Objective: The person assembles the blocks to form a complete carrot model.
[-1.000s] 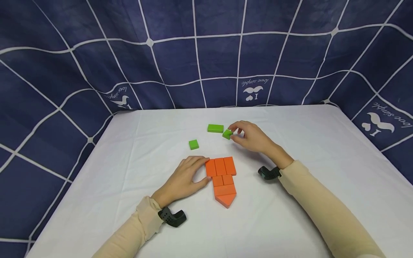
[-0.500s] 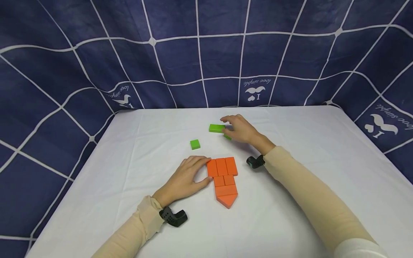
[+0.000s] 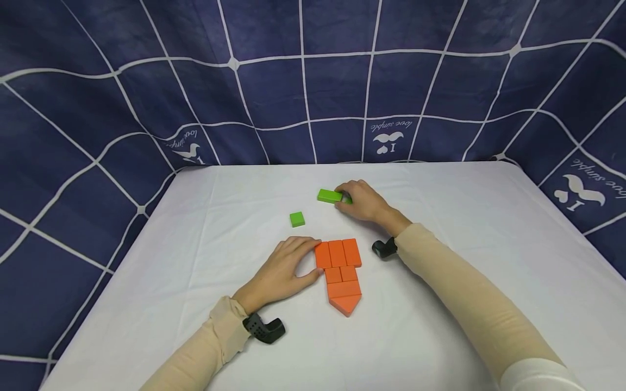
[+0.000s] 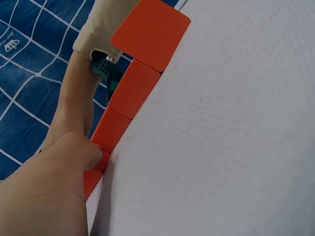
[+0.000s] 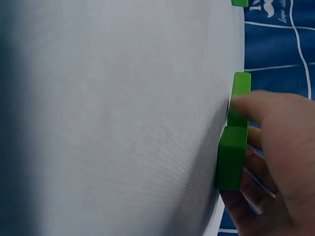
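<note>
One long green block (image 3: 329,196) on the surface (image 3: 415,342), beside a smaller one (image 5: 231,160), is now pinched by my right hand (image 3: 363,202), which hovered moments ago, so I control it, while my relaxed left hand (image 3: 279,274) touches orange blocks (image 3: 337,254).

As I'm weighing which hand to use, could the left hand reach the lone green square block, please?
Probably yes: the lone green square block lies just beyond the left hand, with only white cloth between them; the hand would likely have to leave the leftmost orange rectangular block it touches.
</note>
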Demonstrator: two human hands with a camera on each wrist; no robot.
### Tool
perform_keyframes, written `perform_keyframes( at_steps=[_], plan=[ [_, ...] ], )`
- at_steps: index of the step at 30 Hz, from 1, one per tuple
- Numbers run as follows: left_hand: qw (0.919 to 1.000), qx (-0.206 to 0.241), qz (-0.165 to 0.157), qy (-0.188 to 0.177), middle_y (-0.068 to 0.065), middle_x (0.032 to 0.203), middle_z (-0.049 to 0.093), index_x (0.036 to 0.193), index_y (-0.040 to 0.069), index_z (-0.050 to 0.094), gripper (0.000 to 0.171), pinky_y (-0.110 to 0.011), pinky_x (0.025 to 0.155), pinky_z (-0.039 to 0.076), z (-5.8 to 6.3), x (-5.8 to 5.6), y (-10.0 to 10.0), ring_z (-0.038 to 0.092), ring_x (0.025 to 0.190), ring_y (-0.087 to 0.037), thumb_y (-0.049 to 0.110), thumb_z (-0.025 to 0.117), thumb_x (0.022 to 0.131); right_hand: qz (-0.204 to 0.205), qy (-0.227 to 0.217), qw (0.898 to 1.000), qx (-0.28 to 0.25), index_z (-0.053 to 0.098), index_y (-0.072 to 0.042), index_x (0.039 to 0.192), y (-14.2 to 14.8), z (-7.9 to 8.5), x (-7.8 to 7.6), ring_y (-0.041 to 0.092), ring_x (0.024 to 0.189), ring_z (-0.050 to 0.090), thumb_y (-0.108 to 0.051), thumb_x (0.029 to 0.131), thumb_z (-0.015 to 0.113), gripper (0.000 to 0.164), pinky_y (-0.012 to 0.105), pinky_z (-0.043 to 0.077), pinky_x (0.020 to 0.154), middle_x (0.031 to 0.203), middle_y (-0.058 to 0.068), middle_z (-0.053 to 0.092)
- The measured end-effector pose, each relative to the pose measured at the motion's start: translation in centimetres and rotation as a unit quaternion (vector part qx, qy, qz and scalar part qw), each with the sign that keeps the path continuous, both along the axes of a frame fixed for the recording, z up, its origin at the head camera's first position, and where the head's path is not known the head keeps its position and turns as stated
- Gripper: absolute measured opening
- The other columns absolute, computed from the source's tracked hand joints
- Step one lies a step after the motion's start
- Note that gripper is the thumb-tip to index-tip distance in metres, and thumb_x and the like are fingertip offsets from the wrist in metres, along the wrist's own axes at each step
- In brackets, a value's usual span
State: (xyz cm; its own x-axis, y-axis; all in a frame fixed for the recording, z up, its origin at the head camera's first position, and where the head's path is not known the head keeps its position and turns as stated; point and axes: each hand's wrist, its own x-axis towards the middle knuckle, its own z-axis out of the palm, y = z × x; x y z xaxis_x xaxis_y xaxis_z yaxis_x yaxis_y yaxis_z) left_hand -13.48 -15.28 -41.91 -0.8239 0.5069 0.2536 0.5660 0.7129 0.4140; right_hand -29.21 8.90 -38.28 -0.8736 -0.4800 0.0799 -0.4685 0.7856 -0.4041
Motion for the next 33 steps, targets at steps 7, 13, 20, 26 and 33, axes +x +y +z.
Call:
perform_keyframes(
  at_steps=[7, 13, 20, 26, 33],
  plan=[
    [1.0, 0.0, 0.002, -0.001, -0.002, 0.143, 0.059, 0.145, 0.011, 0.056, 0.06, -0.045, 0.116, 0.038, 0.0, 0.0, 0.0, 0.05, 0.135, -0.021, 0.041, 0.069, 0.095, -0.007, 0.004, 1.0, -0.027, 0.071, -0.006, 0.129, 0.2, -0.3, 0.0, 0.03, 0.113, 0.059, -0.033, 0.099, 0.068, 0.04, 0.045, 0.047, 0.104, 0.118, 0.011, 0.073],
    [1.0, 0.004, 0.001, 0.0, -0.003, 0.143, 0.059, 0.145, 0.01, 0.056, 0.06, -0.045, 0.117, 0.038, -0.1, 0.1, 0.0, 0.05, 0.135, -0.021, 0.04, 0.07, 0.095, -0.009, -0.005, 0.999, -0.03, 0.073, -0.007, 0.127, 0.3, -0.2, 0.2, 0.027, 0.107, 0.059, -0.034, 0.098, 0.07, 0.039, 0.043, 0.047, 0.098, 0.109, 0.009, 0.075],
    [1.0, 0.001, 0.002, 0.0, -0.002, 0.143, 0.059, 0.146, 0.011, 0.056, 0.06, -0.045, 0.117, 0.037, 0.0, 0.1, 0.1, 0.05, 0.135, -0.021, 0.041, 0.07, 0.095, 0.019, 0.03, 0.999, -0.021, 0.074, -0.006, 0.125, 0.8, 0.0, 0.8, 0.028, 0.108, 0.06, -0.031, 0.098, 0.069, 0.037, 0.046, 0.047, 0.099, 0.112, 0.009, 0.075],
    [1.0, -0.002, 0.003, -0.002, -0.003, 0.143, 0.058, 0.146, 0.011, 0.056, 0.06, -0.046, 0.117, 0.037, 0.1, 0.1, 0.1, 0.05, 0.135, -0.022, 0.041, 0.07, 0.096, 0.049, 0.054, 0.997, -0.016, 0.074, -0.008, 0.126, 1.5, 0.3, 1.7, 0.029, 0.114, 0.059, -0.033, 0.099, 0.068, 0.037, 0.047, 0.042, 0.097, 0.118, 0.009, 0.075],
    [1.0, -0.002, 0.004, -0.007, -0.003, 0.144, 0.058, 0.146, 0.011, 0.055, 0.06, -0.046, 0.117, 0.037, 0.0, 0.1, 0.1, 0.049, 0.136, -0.022, 0.041, 0.069, 0.096, 0.074, 0.052, 0.995, -0.036, 0.073, -0.009, 0.127, 2.3, 0.5, 2.9, 0.026, 0.113, 0.059, -0.032, 0.099, 0.069, 0.037, 0.047, 0.044, 0.102, 0.121, 0.006, 0.074]
  ],
)
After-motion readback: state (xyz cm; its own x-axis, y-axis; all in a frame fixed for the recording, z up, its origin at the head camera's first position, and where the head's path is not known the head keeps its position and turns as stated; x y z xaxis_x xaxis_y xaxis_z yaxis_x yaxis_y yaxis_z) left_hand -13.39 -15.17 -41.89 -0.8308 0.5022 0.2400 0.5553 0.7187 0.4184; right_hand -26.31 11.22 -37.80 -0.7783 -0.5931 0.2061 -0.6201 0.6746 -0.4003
